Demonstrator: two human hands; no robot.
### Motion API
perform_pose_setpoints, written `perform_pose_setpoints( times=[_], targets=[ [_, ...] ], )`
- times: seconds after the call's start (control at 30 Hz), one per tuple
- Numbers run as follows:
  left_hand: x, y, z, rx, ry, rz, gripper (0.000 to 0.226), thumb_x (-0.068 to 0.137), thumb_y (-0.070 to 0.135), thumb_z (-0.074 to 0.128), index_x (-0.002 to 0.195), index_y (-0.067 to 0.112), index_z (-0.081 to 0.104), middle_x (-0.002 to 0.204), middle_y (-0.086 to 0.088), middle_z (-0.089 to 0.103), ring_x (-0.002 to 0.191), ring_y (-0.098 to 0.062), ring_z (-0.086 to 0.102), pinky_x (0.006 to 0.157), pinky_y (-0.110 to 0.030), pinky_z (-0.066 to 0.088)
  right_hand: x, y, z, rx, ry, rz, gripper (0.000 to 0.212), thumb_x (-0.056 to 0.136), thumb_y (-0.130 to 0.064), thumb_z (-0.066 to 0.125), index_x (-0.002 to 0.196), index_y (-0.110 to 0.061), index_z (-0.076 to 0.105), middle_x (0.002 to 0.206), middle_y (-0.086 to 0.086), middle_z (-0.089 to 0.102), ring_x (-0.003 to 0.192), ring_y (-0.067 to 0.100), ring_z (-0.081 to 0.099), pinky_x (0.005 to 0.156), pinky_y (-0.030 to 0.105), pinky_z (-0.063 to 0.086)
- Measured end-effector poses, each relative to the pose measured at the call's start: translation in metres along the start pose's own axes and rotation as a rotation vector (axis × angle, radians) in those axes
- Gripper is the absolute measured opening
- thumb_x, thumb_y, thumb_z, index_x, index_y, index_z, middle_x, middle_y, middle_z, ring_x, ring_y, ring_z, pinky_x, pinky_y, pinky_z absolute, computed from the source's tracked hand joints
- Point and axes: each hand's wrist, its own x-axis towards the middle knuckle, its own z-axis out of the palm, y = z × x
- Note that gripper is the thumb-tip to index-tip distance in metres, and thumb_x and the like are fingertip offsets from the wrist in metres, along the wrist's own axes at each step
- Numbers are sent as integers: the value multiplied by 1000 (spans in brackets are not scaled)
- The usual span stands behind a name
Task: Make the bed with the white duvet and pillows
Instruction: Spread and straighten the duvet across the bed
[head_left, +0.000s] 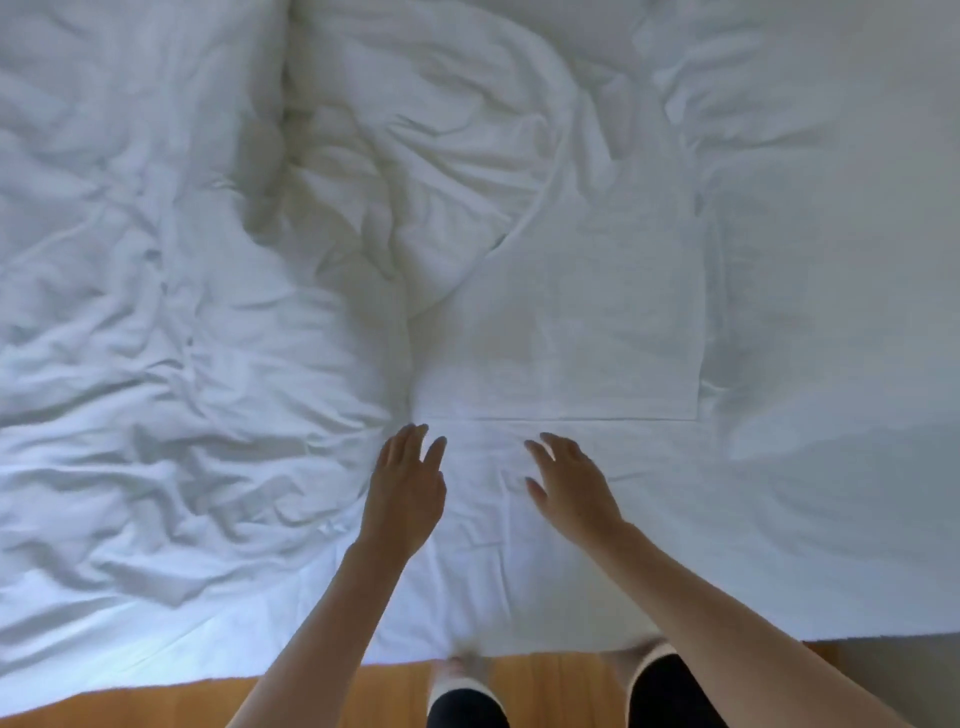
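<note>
A crumpled white duvet covers the left half of the bed and bunches into a thick fold in the upper middle. A flat white rectangular pillowcase or folded cloth lies smooth right of centre, its near edge just beyond my fingertips. My left hand reaches forward with straight fingers, close over the sheet beside the duvet's edge. My right hand is spread with relaxed fingers over the sheet, holding nothing. The smoother white sheet fills the right side. No plump pillow is plainly visible.
The bed's near edge runs across the bottom of the view, above a wooden floor. My legs in dark clothing stand against that edge.
</note>
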Motion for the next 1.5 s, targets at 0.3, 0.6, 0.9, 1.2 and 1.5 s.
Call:
perform_pose_setpoints(
  times=[0.3, 0.6, 0.9, 1.2, 1.5],
  targets=[
    [90, -155, 0, 217, 331, -291, 80, 81, 56, 58, 143, 9, 42, 116, -25, 61, 89, -40, 65, 66, -47, 53, 231, -43, -3, -362, 450, -459, 90, 76, -55, 71, 149, -19, 34, 150, 21, 35, 137, 40, 36, 112, 53, 27],
    [151, -249, 38, 84, 451, -458, 90, 79, 70, 48, 135, 1, 34, 126, -36, 47, 106, -52, 51, 80, -60, 43, 363, -78, 28, -395, 571, -452, 80, 74, -69, 57, 137, -20, 50, 131, 17, 54, 115, 40, 51, 105, 53, 33],
    [157, -263, 49, 9, 562, -445, 78, 86, 66, 47, 104, -10, 51, 94, -34, 57, 88, -49, 57, 73, -53, 45, 387, -92, 19, -365, 725, -525, 36, 60, -18, 80, 92, -12, 65, 93, 6, 68, 76, 29, 63, 68, 35, 51],
    [115, -203, 26, 48, 525, -469, 56, 92, 49, 52, 96, -7, 52, 76, -34, 60, 68, -48, 61, 57, -48, 43, 308, -88, 3, -351, 480, -567, 28, 51, -1, 85, 67, -5, 62, 55, 10, 59, 45, 29, 57, 47, 23, 29],
    [-5, -40, 14, -200, 519, -61, 67, 98, 58, 24, 77, 2, 55, 57, -13, 58, 48, -34, 59, 44, -29, 41, 163, 24, -121, -425, 355, -833, 18, 63, 7, 74, 74, 4, 59, 65, 24, 59, 57, 38, 59, 52, 40, 48]
  ],
)
